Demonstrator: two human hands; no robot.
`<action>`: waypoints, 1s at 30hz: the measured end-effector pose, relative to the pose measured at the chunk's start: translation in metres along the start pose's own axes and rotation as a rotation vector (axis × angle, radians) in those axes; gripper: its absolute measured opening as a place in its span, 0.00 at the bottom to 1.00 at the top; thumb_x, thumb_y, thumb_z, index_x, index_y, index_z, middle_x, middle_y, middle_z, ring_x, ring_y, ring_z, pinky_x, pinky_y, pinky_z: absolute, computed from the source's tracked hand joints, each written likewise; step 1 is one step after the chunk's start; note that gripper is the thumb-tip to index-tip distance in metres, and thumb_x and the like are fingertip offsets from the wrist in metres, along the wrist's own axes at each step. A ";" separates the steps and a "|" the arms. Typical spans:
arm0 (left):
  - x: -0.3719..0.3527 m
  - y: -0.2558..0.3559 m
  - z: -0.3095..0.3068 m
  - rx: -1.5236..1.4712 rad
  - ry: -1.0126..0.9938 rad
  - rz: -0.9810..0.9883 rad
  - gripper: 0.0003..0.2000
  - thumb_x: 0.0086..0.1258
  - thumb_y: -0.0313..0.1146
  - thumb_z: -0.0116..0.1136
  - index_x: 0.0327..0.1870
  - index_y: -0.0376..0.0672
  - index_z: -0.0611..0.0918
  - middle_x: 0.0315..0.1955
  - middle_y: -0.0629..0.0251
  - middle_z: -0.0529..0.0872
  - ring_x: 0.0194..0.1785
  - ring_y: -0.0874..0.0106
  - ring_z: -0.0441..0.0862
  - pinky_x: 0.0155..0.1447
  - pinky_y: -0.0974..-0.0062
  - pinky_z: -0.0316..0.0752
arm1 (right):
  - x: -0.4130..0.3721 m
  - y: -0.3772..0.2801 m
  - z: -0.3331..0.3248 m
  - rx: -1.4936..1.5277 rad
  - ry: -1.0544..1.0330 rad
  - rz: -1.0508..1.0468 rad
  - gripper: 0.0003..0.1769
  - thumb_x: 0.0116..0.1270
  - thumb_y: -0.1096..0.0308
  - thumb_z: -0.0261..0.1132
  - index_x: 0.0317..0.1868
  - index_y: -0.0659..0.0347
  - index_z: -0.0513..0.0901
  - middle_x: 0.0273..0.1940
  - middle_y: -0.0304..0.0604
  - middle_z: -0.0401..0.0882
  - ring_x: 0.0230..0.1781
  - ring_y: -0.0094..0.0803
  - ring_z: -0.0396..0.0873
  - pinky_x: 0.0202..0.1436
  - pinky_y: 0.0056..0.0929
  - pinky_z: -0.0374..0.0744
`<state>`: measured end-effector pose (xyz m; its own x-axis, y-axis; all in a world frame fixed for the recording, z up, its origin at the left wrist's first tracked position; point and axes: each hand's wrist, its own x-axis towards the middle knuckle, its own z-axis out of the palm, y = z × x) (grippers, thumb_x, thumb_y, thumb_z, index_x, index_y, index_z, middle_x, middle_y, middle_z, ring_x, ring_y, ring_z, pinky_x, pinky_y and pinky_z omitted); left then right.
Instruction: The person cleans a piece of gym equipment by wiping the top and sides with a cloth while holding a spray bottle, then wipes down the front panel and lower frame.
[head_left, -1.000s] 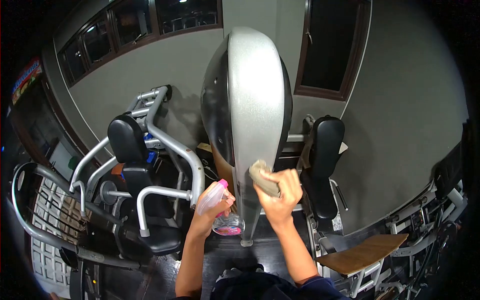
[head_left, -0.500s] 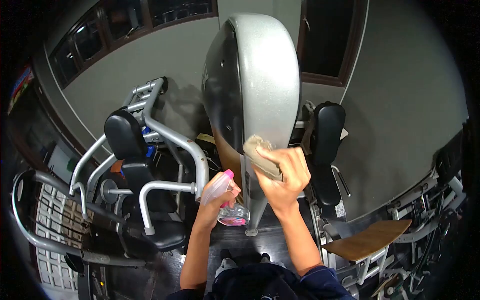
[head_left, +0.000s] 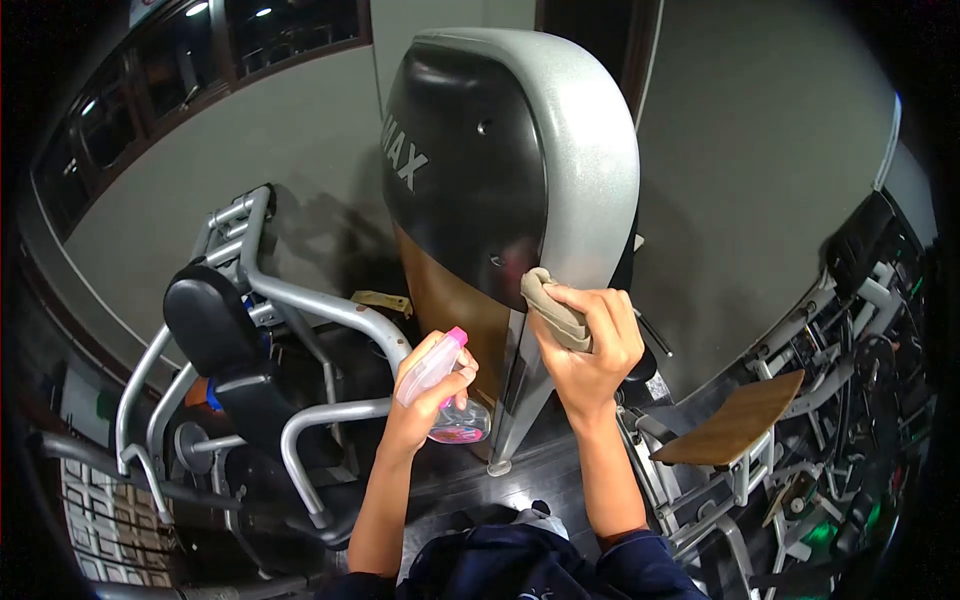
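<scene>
A tall gym machine housing point(head_left: 590, 150), silver along its edge and black on its side panel, stands in front of me. My right hand point(head_left: 597, 345) grips a folded beige cloth point(head_left: 553, 312) that overlaps the lower silver edge of the housing. To its left, my left hand point(head_left: 425, 395) is wrapped around the neck of a clear spray bottle point(head_left: 462, 425) with a pink nozzle. The bottle is held low, beside the machine's brown lower panel point(head_left: 440, 300). Part of the bottle's body is hidden by my fingers.
On the left is a silver-framed machine with a black padded seat point(head_left: 210, 315). A curved wooden board point(head_left: 735, 420) and more metal equipment stand on the right. Grey walls point(head_left: 740, 200) rise behind, with dark windows point(head_left: 180, 80) at upper left.
My view has shifted round the housing, so more of its black side with white lettering shows. Both hands keep their hold on the bottle and cloth; the cloth appears slightly farther right.
</scene>
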<state>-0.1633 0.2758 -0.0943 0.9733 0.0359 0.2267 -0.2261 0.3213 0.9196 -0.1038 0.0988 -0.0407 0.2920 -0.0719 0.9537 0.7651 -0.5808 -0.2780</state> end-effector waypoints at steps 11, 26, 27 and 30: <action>0.038 0.049 -0.021 0.009 -0.159 0.113 0.05 0.65 0.27 0.59 0.36 0.37 0.76 0.27 0.63 0.79 0.20 0.76 0.76 0.29 0.77 0.73 | 0.000 -0.033 -0.012 -0.105 -0.293 0.073 0.17 0.40 0.77 0.75 0.35 0.58 0.85 0.31 0.41 0.83 0.31 0.38 0.78 0.36 0.33 0.76; 0.106 0.139 -0.064 0.227 0.028 0.375 0.09 0.65 0.33 0.57 0.33 0.34 0.81 0.28 0.62 0.81 0.23 0.75 0.76 0.30 0.78 0.70 | 0.133 -0.075 0.018 -0.290 -0.531 -0.314 0.16 0.46 0.71 0.72 0.39 0.51 0.83 0.30 0.35 0.77 0.33 0.35 0.78 0.37 0.33 0.77; 0.108 0.145 -0.068 0.219 0.021 0.367 0.09 0.65 0.33 0.57 0.33 0.34 0.81 0.28 0.62 0.81 0.24 0.75 0.77 0.28 0.78 0.71 | 0.135 -0.076 0.022 -0.290 -0.534 -0.335 0.15 0.47 0.71 0.73 0.38 0.51 0.83 0.29 0.34 0.77 0.32 0.35 0.78 0.36 0.34 0.76; 0.124 0.156 -0.083 0.236 0.028 0.362 0.11 0.65 0.36 0.57 0.36 0.35 0.81 0.29 0.60 0.82 0.19 0.73 0.76 0.26 0.77 0.73 | 0.143 -0.078 0.030 -0.362 -0.631 -0.377 0.20 0.49 0.63 0.76 0.44 0.49 0.81 0.35 0.31 0.76 0.38 0.31 0.78 0.31 0.35 0.78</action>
<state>-0.0746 0.4090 0.0507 0.8298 0.1328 0.5421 -0.5525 0.0582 0.8315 -0.1042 0.1584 0.1139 0.4030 0.5876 0.7016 0.6751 -0.7085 0.2056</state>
